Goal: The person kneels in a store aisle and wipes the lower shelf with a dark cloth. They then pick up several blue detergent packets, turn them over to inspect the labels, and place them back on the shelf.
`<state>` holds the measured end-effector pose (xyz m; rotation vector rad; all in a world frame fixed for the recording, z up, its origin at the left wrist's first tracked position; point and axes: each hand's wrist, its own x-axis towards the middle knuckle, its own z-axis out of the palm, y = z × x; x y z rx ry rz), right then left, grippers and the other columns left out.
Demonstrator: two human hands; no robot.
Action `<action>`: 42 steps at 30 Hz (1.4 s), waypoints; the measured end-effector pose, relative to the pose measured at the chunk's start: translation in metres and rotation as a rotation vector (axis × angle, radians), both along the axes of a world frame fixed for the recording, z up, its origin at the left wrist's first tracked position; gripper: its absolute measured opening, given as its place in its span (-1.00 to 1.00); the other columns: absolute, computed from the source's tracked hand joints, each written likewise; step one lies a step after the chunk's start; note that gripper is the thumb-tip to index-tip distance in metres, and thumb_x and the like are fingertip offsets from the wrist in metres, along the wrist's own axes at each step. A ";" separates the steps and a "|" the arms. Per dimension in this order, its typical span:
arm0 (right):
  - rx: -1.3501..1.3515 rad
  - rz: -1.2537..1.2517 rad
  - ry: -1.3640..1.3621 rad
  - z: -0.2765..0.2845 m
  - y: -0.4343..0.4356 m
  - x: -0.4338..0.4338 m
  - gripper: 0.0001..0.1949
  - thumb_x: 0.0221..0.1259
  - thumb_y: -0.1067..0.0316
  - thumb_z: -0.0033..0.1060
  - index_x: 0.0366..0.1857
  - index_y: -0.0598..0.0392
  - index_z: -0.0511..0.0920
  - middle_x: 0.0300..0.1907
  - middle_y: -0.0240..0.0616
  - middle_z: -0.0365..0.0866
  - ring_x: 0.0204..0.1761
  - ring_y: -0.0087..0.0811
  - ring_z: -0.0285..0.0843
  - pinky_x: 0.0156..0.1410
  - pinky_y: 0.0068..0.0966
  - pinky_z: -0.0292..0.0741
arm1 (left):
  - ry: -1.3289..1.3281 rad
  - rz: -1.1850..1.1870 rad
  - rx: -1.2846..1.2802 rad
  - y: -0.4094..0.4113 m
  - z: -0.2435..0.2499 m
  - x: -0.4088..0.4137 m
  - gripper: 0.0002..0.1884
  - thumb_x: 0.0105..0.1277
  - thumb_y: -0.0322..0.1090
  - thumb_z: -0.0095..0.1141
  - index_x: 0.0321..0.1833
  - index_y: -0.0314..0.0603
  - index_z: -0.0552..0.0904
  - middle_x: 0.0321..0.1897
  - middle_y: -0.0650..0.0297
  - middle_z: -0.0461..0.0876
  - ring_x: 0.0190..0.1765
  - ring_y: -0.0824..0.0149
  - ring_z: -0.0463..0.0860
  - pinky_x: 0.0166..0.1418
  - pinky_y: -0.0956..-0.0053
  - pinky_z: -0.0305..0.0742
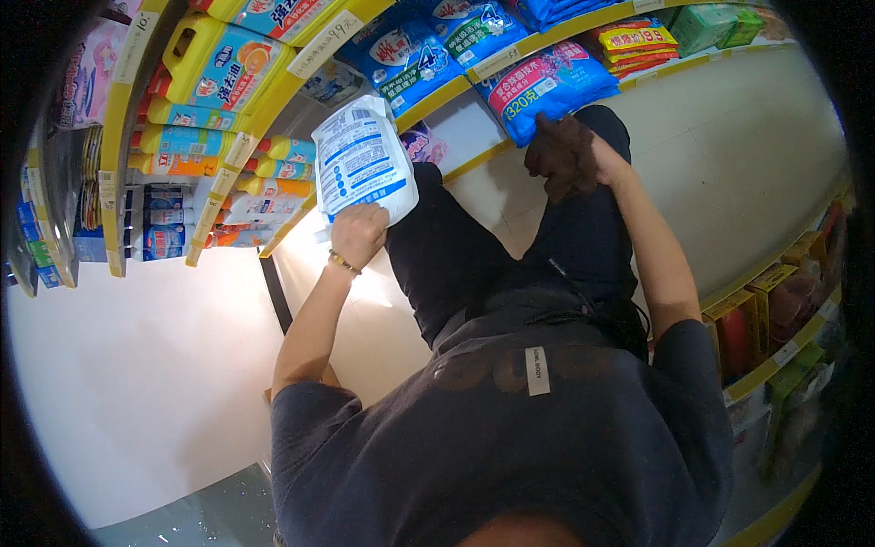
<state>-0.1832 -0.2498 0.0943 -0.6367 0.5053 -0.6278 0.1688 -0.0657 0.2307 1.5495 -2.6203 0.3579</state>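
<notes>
My left hand (359, 234) grips the lower edge of a white refill pouch with blue print (366, 161), held beside my left knee in front of the shelves. In my right hand (605, 158) is a bunched brown cloth (562, 158), over my right thigh. The cloth is close to a blue and pink bag of laundry powder (550, 82) on the low shelf; whether they touch I cannot tell. A purple package (424, 145) lies on that shelf behind the pouch.
Yellow-edged shelves (273, 102) with yellow detergent bottles (222, 61) stand at the left. Blue bags (410, 65) fill the shelf above. Red and yellow packets (632, 42) lie further right. Another shelf with boxed goods (786, 294) runs along the right, across the tiled floor (711, 137).
</notes>
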 end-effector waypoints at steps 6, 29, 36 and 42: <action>0.144 -0.143 -0.225 -0.014 -0.029 -0.047 -0.57 0.38 0.11 -0.21 0.21 0.13 0.26 0.17 -0.08 0.37 0.12 -0.21 0.43 0.26 -0.23 0.38 | 0.011 -0.107 0.131 -0.010 0.032 0.012 -0.85 -0.19 -0.48 0.08 -0.65 -0.12 0.36 -0.68 0.22 0.39 -0.54 0.17 0.49 -0.48 0.31 0.37; 0.239 -0.280 -0.050 -0.009 -0.036 -0.045 -0.55 0.35 0.14 -0.17 0.21 0.19 0.27 0.16 -0.02 0.38 0.12 -0.17 0.44 0.20 -0.24 0.46 | 0.061 0.043 0.214 -0.202 -0.175 0.018 -0.96 0.04 -0.42 0.01 -0.53 -0.12 0.48 -0.55 0.21 0.55 -0.43 0.17 0.59 -0.37 0.30 0.47; 0.223 -0.158 -0.051 -0.016 -0.037 -0.051 -0.57 0.35 0.23 -0.16 0.25 0.15 0.24 0.20 -0.06 0.33 0.17 -0.21 0.39 0.25 -0.28 0.40 | -0.105 0.224 0.050 -0.229 -0.247 0.019 -0.97 0.11 -0.44 -0.01 -0.42 -0.10 0.49 -0.38 0.22 0.57 -0.27 0.16 0.60 -0.21 0.27 0.49; 0.212 -0.186 -0.018 -0.016 -0.038 -0.058 -0.57 0.34 0.24 -0.15 0.25 0.15 0.24 0.20 -0.06 0.33 0.17 -0.21 0.39 0.25 -0.29 0.40 | -0.113 0.500 -0.032 -0.255 -0.268 0.010 -0.79 0.23 -0.32 -0.04 -0.13 -0.16 0.56 -0.13 0.09 0.59 -0.06 0.06 0.56 -0.01 0.19 0.46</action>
